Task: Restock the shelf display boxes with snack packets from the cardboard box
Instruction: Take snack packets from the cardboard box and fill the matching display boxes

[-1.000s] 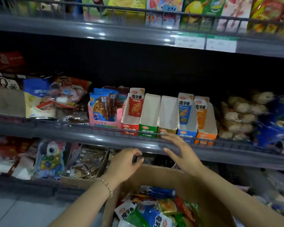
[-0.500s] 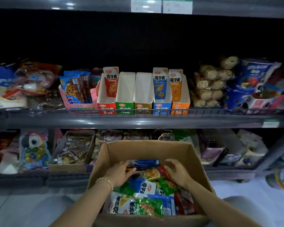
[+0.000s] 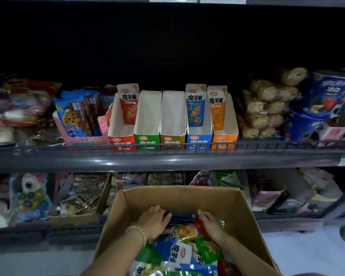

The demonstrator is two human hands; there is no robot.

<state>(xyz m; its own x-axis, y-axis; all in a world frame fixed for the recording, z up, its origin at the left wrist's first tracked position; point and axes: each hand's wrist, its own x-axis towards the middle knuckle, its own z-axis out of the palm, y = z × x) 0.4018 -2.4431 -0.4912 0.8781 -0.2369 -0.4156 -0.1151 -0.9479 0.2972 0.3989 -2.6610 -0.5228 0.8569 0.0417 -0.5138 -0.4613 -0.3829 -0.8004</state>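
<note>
On the middle shelf (image 3: 167, 161), five display boxes are standing side by side. The red box (image 3: 121, 134) is holding one upright packet, the green box (image 3: 147, 116) and the gold box (image 3: 172, 116) are showing bare white insides, and the blue box (image 3: 199, 136) and the orange box (image 3: 225, 137) are each holding one packet. Below, the cardboard box (image 3: 239, 212) is sitting open before the lower shelf, with snack packets (image 3: 173, 251) lying heaped inside. The left hand (image 3: 153, 222) is reaching in, its fingers curling around the left end of a dark blue packet (image 3: 182, 218). The right hand (image 3: 211, 226) is clasping that packet's right end with curled fingers, lying over a red packet (image 3: 200, 228).
</note>
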